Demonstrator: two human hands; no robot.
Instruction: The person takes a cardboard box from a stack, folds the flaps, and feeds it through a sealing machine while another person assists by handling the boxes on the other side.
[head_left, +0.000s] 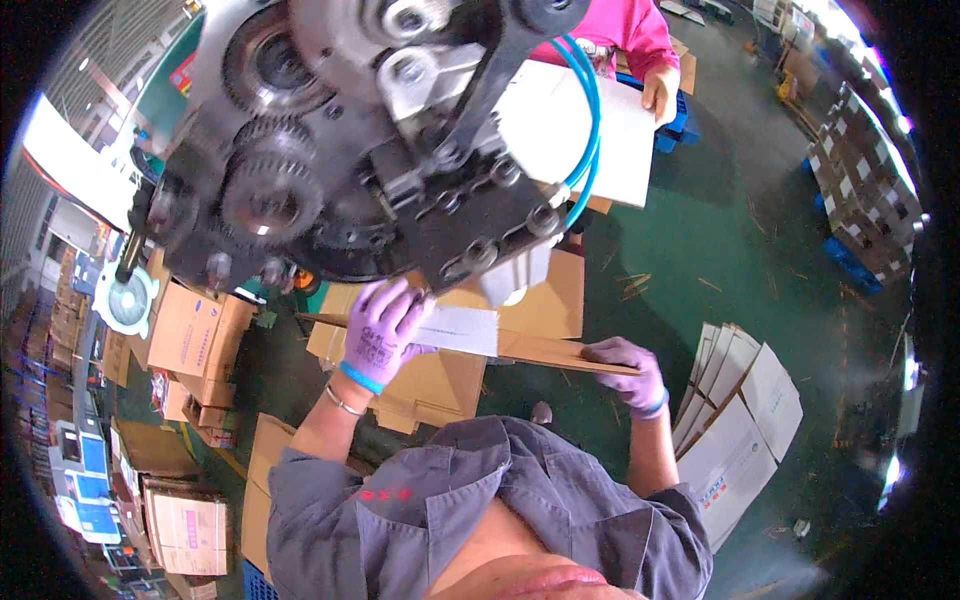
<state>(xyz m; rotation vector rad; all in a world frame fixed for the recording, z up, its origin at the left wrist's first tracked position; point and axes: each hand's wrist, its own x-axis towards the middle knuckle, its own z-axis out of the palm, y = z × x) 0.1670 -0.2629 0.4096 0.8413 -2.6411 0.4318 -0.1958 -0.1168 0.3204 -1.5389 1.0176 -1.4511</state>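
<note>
Under the big black machine [350, 150] with its gears, a flat cardboard sheet [520, 350] is held level by 2 hands in purple gloves. The left hand [383, 330] lies on top of the sheet at its 9 o'clock end, fingers spread and pressed flat, with the fingertips toward 12 o'clock next to a white label [458, 330] on the card. The right hand [630, 368] is at the 3 o'clock end, curled around the thin edge and pinching it. The sheet runs between both hands, touching each one. A second person in a pink sleeve [625, 30] at 1 o'clock holds a white board [575, 130] with a bare hand [661, 92]. Blue hoses [590, 110] loop off the machine. A stack of folded cartons [740, 420] lies at 4 o'clock on the green floor [720, 240]. More brown boxes [195, 335] sit at 9 o'clock.
</note>
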